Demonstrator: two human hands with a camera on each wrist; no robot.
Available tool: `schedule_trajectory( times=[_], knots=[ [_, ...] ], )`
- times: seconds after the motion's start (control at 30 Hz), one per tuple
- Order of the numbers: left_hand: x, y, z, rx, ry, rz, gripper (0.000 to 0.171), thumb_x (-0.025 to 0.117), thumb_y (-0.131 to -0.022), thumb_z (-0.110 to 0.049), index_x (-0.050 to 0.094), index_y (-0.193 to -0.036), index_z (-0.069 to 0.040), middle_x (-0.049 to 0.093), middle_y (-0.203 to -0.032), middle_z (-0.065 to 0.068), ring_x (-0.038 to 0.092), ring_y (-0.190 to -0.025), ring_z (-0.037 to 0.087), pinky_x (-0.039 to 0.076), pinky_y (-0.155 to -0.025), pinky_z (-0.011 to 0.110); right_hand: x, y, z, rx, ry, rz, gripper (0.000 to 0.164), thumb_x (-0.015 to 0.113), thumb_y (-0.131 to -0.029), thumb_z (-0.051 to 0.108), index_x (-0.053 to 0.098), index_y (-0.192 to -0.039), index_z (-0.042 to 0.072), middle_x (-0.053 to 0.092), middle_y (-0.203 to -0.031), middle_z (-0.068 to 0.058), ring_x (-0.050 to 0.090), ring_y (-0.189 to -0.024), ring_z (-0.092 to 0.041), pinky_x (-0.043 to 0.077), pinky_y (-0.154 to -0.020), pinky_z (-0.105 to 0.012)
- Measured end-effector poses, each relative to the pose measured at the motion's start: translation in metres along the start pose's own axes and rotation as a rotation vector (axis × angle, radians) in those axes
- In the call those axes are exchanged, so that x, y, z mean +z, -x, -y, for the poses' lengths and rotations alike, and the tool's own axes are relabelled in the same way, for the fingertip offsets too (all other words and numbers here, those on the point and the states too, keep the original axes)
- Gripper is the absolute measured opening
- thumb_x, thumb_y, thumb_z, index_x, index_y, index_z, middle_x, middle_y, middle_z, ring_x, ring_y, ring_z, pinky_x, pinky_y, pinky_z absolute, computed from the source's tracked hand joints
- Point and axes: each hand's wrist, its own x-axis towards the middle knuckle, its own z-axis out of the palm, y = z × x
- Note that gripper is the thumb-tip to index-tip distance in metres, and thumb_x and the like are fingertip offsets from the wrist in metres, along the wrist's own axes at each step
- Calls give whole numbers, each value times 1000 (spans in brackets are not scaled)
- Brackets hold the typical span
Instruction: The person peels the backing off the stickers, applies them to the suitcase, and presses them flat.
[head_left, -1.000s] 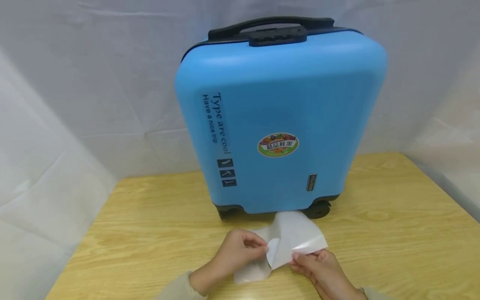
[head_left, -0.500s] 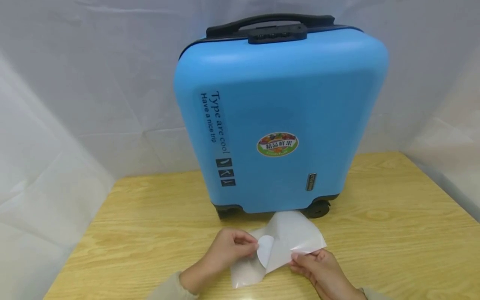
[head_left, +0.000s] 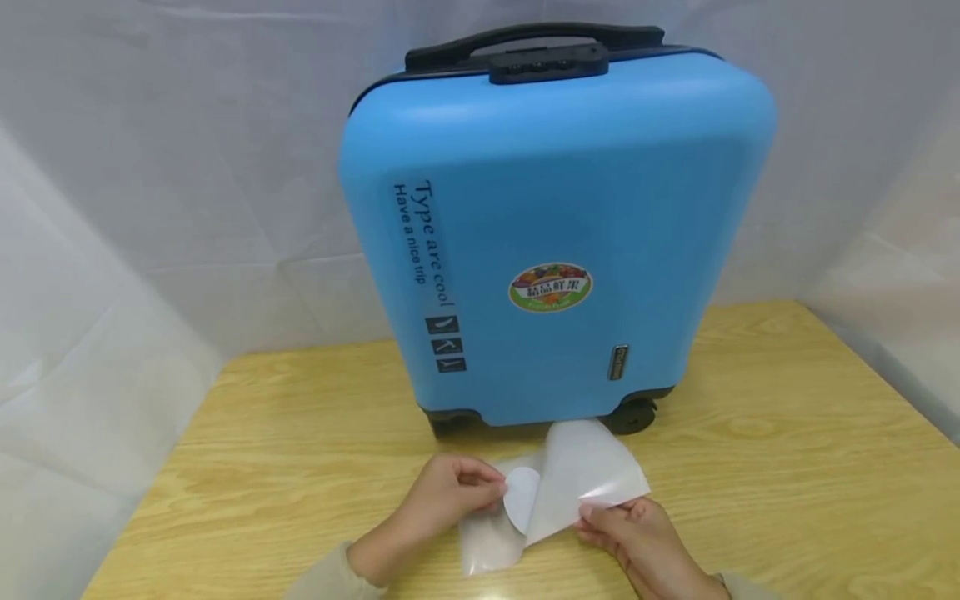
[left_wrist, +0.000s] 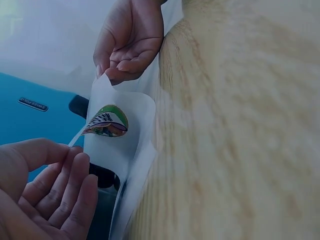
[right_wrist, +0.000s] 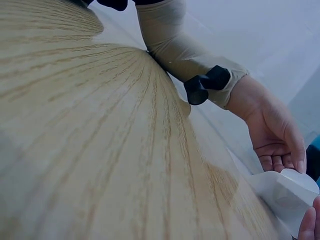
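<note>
Between thumb and forefinger my left hand [head_left: 453,492] pinches the edge of an oval fruit sticker [head_left: 519,498], whose white back shows in the head view. In the left wrist view the sticker's printed face [left_wrist: 111,120] curls up, its far part still against the glossy white backing sheet [head_left: 588,467]. My right hand [head_left: 641,533] pinches the sheet's right corner, and the sheet is bent up toward the suitcase. A blue suitcase [head_left: 562,192] stands upright just behind, with a similar fruit sticker [head_left: 551,287] on its front.
The suitcase's black wheel [head_left: 633,417] stands on the wooden table [head_left: 285,467], close behind the sheet. White cloth [head_left: 187,208] hangs behind and at both sides of the table.
My left hand has drawn left with the sticker's edge, and more of its white back shows. My right hand has stayed nearly in place on the sheet.
</note>
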Motion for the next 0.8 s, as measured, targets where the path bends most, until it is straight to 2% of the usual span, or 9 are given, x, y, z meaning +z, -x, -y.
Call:
schedule_trajectory(
  times=[0.4, 0.8],
  knots=[
    [-8, 2, 0, -5, -15, -16, 20, 70, -83, -7, 68, -92, 11, 70, -78, 13, 64, -66, 9, 56, -65, 29, 1, 0, 0, 1, -3, -2, 12, 58, -90, 0, 52, -100, 2, 68, -83, -3, 67, -80, -12, 54, -79, -26],
    [-19, 7, 0, -42, -29, -40, 22, 70, -84, -9, 68, -95, 10, 70, -80, 11, 64, -68, 10, 56, -66, 29, 1, 1, 0, 5, 4, 5, 7, 58, -90, 1, 57, -97, 2, 69, -82, -3, 68, -79, -12, 55, -78, -25]
  ],
)
